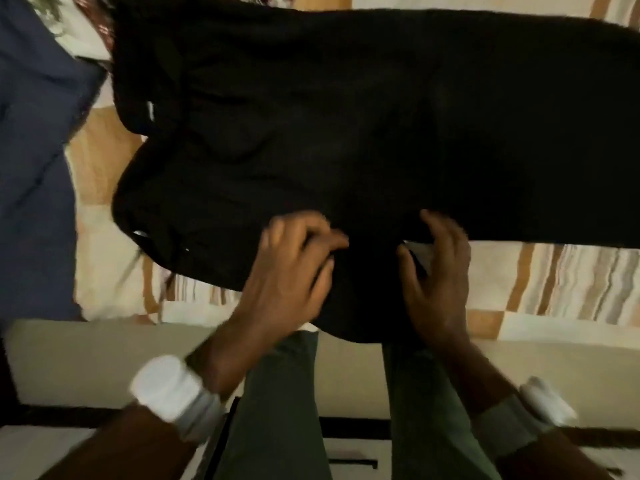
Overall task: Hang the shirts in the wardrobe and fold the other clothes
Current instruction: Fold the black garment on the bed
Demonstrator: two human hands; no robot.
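A black garment lies spread across the bed, filling the view from nine o'clock to three o'clock, with part of its near edge drooping over the bed's edge toward six o'clock. The person's left hand sits at the garment's near edge, fingers curled into the cloth as if bunching a fold; the blur keeps the exact grip from being certain. The right hand, just beside it toward three o'clock, has its fingers bent over the same edge with the thumb tucked under, pinching the cloth there. A blue cloth lies at nine o'clock, and a patterned piece shows at eleven o'clock. Judging from the task, this looks like an early step of folding, or of sorting out which kind of garment it is; its shape is too dark to tell. The risks lie in the grip: both hands hold close together near the middle, so lifting from here would likely let the far ends sag and crease. The overhanging part could also drag the whole piece off the bed if it were let go carelessly.
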